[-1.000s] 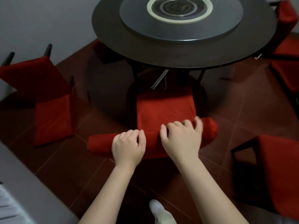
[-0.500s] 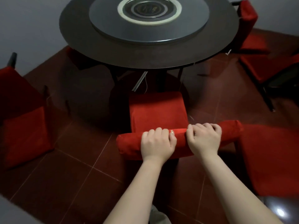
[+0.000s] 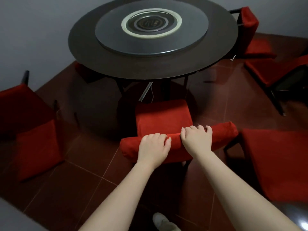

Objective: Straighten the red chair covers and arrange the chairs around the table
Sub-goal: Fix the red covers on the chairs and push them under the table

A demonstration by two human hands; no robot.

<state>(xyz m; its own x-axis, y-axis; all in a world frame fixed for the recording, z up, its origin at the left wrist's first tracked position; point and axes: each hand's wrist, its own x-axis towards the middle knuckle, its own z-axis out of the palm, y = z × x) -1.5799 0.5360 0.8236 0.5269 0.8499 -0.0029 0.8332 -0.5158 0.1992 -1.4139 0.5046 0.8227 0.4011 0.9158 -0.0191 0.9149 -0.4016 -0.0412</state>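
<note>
A red-covered chair [image 3: 164,116] faces the round dark table [image 3: 116,64], its seat front near the table's edge. My left hand [image 3: 154,148] and my right hand [image 3: 196,140] both grip the top of its backrest [image 3: 223,132], side by side, fingers curled over the red cover. The backrest runs tilted, higher at the right. The chair's legs are mostly hidden under the cover and my arms.
Another red chair [image 3: 33,130] stands at the left by the grey wall. One more [image 3: 280,160] sits close on the right, almost touching the held backrest. Two red chairs [image 3: 273,70] stand at the far right. A grey turntable [image 3: 151,27] tops the table. My shoe [image 3: 164,221] is below.
The view has shifted, and the held chair with both hands sits further right and closer to the right-hand chair than one second ago. My grip on the backrest is unchanged.
</note>
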